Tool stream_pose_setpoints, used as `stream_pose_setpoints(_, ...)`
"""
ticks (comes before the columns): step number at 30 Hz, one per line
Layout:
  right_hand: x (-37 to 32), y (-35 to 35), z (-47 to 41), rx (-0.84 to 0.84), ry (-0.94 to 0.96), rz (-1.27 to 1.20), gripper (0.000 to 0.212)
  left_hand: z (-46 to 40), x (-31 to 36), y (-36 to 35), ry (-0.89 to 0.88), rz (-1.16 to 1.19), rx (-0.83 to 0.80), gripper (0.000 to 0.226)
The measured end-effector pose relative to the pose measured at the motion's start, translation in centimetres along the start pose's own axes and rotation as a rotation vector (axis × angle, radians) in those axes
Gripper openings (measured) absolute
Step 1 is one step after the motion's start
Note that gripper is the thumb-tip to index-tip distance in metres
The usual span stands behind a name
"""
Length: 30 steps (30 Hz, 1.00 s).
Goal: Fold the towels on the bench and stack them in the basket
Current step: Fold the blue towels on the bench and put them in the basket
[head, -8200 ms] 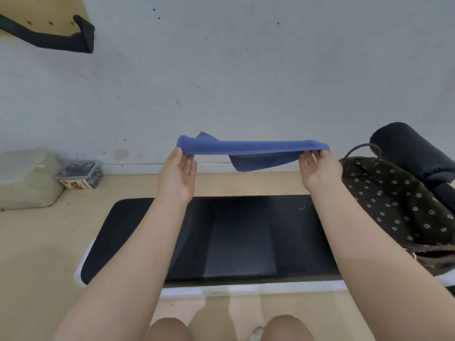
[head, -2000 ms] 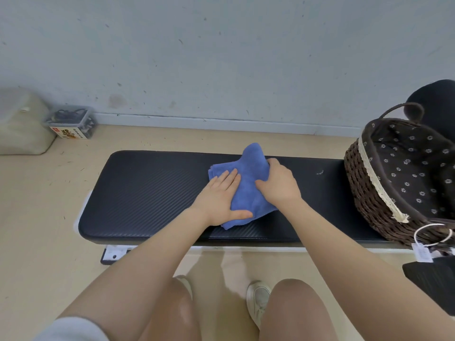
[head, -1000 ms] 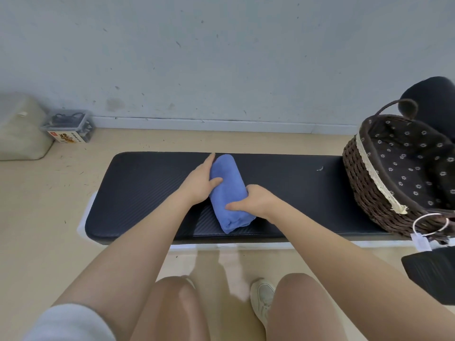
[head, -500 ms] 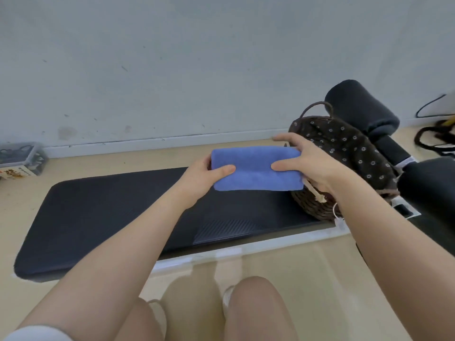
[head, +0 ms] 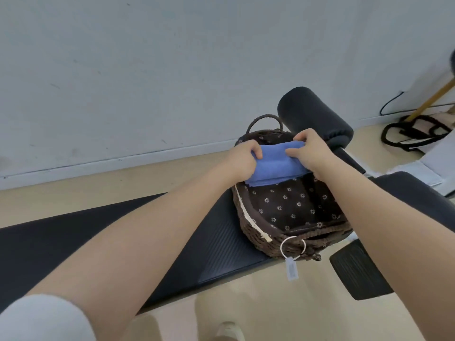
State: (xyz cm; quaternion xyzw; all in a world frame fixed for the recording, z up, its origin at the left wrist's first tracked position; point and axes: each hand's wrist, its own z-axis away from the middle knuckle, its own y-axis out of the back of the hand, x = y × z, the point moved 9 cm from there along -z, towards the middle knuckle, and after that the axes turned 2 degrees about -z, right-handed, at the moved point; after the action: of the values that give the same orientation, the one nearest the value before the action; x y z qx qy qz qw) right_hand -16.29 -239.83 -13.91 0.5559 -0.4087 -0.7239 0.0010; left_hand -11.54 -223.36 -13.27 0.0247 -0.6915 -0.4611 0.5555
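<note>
A folded blue towel (head: 273, 166) hangs over the far half of the brown wicker basket (head: 256, 232), which has a dark flower-print lining. My left hand (head: 242, 159) grips the towel's left end with curled fingers. My right hand (head: 310, 150) pinches its right end from above. The basket stands on the right end of the black padded bench (head: 204, 242). Whether the towel touches the lining I cannot tell. No other towel shows on the bench.
A black foam roller (head: 317, 116) juts out behind the basket. A white tag on a ring (head: 291, 267) hangs from the basket's near rim. Black straps (head: 416, 131) and a wooden stick (head: 430, 99) lie on the floor at the far right. A black foot pad (head: 359, 271) is at right.
Both hands carried the folded towel from above the bench rightward and down over the basket. The view swung right with them.
</note>
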Motion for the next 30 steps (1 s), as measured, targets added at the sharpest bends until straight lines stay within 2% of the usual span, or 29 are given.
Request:
stream_pose_setpoints(3, 1.6, -0.9, -2.4, -0.005, 0.048, 0.233, 0.025, -3.1, -0.1, -2.6, -0.007, -0.269, -0.083, 0.030)
stream_pose_setpoints(6, 3.4, -2.5, -3.9, -0.097, 0.042, 0.416, 0.029, -4.4, -0.8, -5.0, 0.032, -0.526, -0.188, 0.031)
stream_pose_setpoints(7, 4.1, -3.1, -4.2, -0.130, 0.030, 0.456, 0.032, -4.3, -1.1, -5.4, 0.054, -0.617, -0.196, 0.033)
stream_pose_setpoints(9, 4.8, -3.8, -4.4, -0.160, 0.057, 0.560, 0.042, -4.4, -0.8, -5.2, 0.005, -0.855, -0.097, 0.035)
stream_pose_setpoints(11, 3.5, -4.1, -3.6, -0.076, 0.294, 0.836, 0.045, -4.6, -0.3, -5.4, -0.141, -1.055, -0.002, 0.029)
stream_pose_setpoints(12, 2.1, -4.3, -2.9, 0.003, 0.485, 0.966, 0.041, -4.7, -0.6, -5.8, -0.178, -1.094, -0.029, 0.025)
stream_pose_setpoints(14, 0.0, -5.4, -0.7, 0.060, 0.865, 1.107, 0.020, -5.1, -1.8, -6.4, -0.174, -1.141, -0.185, 0.021)
stream_pose_setpoints(15, 0.1, -6.0, -0.1, -0.037, 0.966, 1.115, 0.017, -5.2, -2.3, -6.6, -0.160, -1.165, -0.263, 0.022)
stream_pose_setpoints(16, 0.9, -6.5, 0.0, -0.178, 0.968, 1.086, 0.022, -5.1, -2.7, -6.6, -0.149, -1.185, -0.326, 0.024)
stream_pose_setpoints(18, 3.5, -6.7, -0.5, -0.385, 0.755, 1.102, 0.041, -4.8, -3.2, -7.0, -0.140, -1.216, -0.425, 0.031)
stream_pose_setpoints(20, 5.9, -6.2, -0.4, -0.510, 0.531, 1.171, 0.056, -4.1, -3.6, -7.4, -0.114, -1.247, -0.511, 0.044)
stream_pose_setpoints(22, 6.5, -6.4, 0.1, -0.577, 0.413, 1.200, 0.061, -3.4, -3.8, -7.9, -0.077, -1.266, -0.564, 0.048)
stream_pose_setpoints(25, 3.5, -6.0, 0.2, -0.548, 0.361, 1.085, 0.047, -2.1, -1.9, -7.0, -0.164, -1.087, -0.518, 0.038)
stream_pose_setpoints(27, -0.1, -4.9, 0.8, -0.424, 0.440, 0.893, 0.038, -0.7, -0.2, -4.2, -0.251, -0.853, -0.333, 0.034)
stream_pose_setpoints(30, -5.4, -3.3, 3.3, -0.228, 0.509, 0.500, 0.029, 3.1, -1.0, 1.0, -0.204, -0.596, -0.104, 0.037)
